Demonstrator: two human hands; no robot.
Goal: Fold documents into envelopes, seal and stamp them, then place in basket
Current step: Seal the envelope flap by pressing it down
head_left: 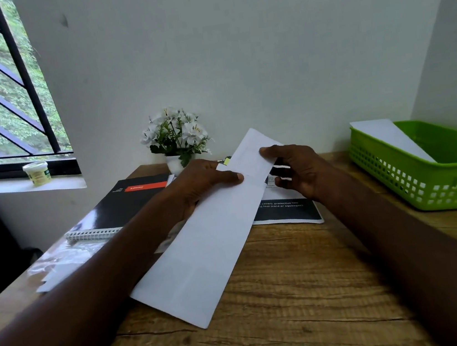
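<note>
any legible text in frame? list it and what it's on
"...cover), protective film" and "...tool (card or squeegee)": partly hidden white print on the black sheet.
Red label on the black notebook: too blurred to read.
Jar label on the windowsill: too small to read.
Folded paper: blank.

You see a plain white folded sheet (209, 233) on the brown wood-grain table (294, 286). Right of it, a lime-green perforated basket (431, 175); left of it, a glossy black notebook (126, 203) with a red label.
</note>
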